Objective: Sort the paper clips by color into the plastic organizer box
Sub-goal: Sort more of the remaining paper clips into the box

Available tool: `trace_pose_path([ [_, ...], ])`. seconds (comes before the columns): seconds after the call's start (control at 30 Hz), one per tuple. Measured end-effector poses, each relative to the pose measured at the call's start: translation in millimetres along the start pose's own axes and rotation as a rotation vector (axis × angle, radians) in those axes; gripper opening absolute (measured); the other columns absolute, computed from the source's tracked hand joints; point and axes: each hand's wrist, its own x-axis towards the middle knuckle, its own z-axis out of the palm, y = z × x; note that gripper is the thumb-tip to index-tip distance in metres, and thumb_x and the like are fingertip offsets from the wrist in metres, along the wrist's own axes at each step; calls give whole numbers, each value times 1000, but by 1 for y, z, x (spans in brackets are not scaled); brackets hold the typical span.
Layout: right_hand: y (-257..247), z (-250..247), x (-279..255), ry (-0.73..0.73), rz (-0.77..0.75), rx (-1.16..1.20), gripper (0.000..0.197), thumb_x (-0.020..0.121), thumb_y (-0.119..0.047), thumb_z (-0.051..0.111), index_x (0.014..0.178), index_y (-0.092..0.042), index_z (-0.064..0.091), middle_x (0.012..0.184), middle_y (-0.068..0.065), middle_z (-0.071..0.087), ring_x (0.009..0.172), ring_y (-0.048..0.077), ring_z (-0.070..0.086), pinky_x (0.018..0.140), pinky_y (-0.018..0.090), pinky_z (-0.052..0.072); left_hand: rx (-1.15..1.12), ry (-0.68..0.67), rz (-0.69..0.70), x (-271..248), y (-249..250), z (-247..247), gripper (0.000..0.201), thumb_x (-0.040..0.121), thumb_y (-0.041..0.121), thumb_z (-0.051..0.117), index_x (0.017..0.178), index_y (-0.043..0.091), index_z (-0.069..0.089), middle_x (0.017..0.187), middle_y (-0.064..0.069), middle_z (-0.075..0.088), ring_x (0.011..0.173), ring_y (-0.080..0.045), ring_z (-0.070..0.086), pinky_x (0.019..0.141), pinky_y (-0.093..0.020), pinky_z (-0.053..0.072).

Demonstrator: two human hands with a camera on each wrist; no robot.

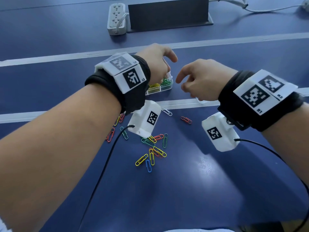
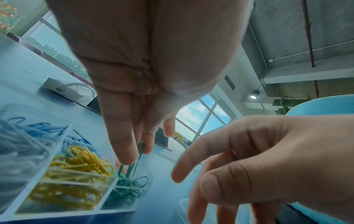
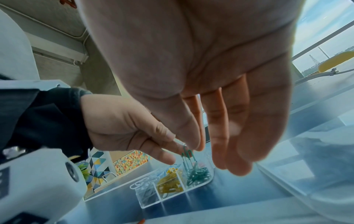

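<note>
A clear plastic organizer box [image 1: 164, 88] sits mid-table, with yellow clips [image 2: 76, 163], green clips [image 2: 130, 189], white clips [image 2: 17, 151] and blue clips [image 2: 44, 127] in separate compartments. My left hand [image 1: 160, 64] hovers over it, fingers pointing down, and pinches a green paper clip [image 2: 140, 151] whose lower end reaches into the green compartment [image 3: 197, 174]. My right hand [image 1: 189, 81] hangs just right of the box with relaxed fingers and holds nothing. Loose clips of mixed colors [image 1: 150, 148] lie on the blue table nearer to me.
A clear lid [image 1: 200, 101] lies under the right hand. At the table's far side stand a power strip [image 1: 117, 19] and a dark stand [image 1: 168, 14], with cables [image 1: 250, 7] to the right. Single clips [image 1: 186, 119] lie apart from the pile.
</note>
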Motion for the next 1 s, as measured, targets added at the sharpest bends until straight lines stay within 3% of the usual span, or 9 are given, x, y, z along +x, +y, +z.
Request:
trace_pose_path([
  [0.13,-3,0,-2,-6,1,-10,29,85,-17,50,107,-28,64,78,0,57,74,21,54,78,27,48,-109,-18,-16,-1,-1,1,42,84,-1,52,115,27,56,111,-9,66,95,-27,67,80,-41,58],
  [0.33,-4,3,-4,-20,-8,-18,29,86,-18,49,108,-29,64,82,1,57,86,23,57,82,28,47,-120,-58,-11,1,0,5,50,86,1,46,131,24,46,118,-13,63,107,-30,62,88,-47,54],
  [0.47,-4,5,-6,-28,-9,-19,31,86,-17,48,108,-29,64,83,1,56,95,25,60,91,33,49,-132,-76,-6,2,-2,4,50,87,2,48,131,25,43,109,-13,68,104,-34,64,85,-53,54],
  [0.67,-4,4,-5,-30,-5,-8,31,85,-14,47,106,-29,65,86,1,59,94,26,62,91,33,49,-51,73,64,-4,-8,-10,52,82,-4,33,122,24,53,90,6,66,94,-19,65,70,-29,53],
  [0.73,-5,5,-5,-36,-13,-3,30,85,-14,47,104,-29,65,86,1,59,94,26,62,92,33,50,58,48,61,-9,-9,-11,52,82,-2,34,122,25,53,103,4,66,93,-21,61,65,-23,45],
  [0.83,-9,7,-5,-40,-32,-3,29,84,-16,47,99,-33,65,86,0,59,94,25,63,89,33,50,209,-5,75,-13,-11,-6,46,86,5,39,126,24,52,128,-2,58,109,-27,55,76,-23,37],
  [0.9,-11,8,-6,-39,-37,-13,30,85,-17,46,101,-34,65,87,-1,59,96,24,62,77,27,48,206,-9,93,-13,-12,-4,43,87,7,41,125,24,52,129,-2,58,111,-21,55,81,-22,37],
  [0.93,-12,9,-7,-37,-38,-27,31,86,-17,46,104,-34,64,88,-1,59,98,23,61,67,22,43,178,-6,101,-13,-12,-4,43,87,6,40,124,25,53,125,0,61,102,-16,57,77,-18,39],
  [1.0,-12,10,-8,-27,-40,-58,32,87,-18,45,107,-34,64,90,-3,59,101,21,60,55,13,29,111,14,113,-16,-14,-8,46,86,2,37,121,26,54,111,5,67,69,-3,55,57,-11,39],
])
